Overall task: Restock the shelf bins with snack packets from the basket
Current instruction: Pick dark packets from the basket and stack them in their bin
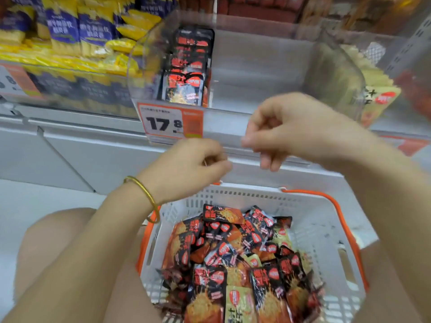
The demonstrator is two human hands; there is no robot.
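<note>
A white basket [310, 206] with orange handles sits between my knees, full of black, red and beige snack packets [235, 257]. Above it, a clear shelf bin [245, 73] holds a row of black packets [186, 73] standing along its left side; the rest of the bin is bare. My left hand [189, 166], with a gold bangle on the wrist, hovers over the basket's far rim, fingers curled with nothing in them. My right hand [286, 129] is a little higher, in front of the bin's front edge, fingers also curled and holding nothing.
A price tag reading 17.8 [170, 122] hangs on the bin's front. Blue and yellow packets [77, 33] fill the bin to the left. Beige packets [373, 89] stand in the bin to the right. Grey shelf base runs below.
</note>
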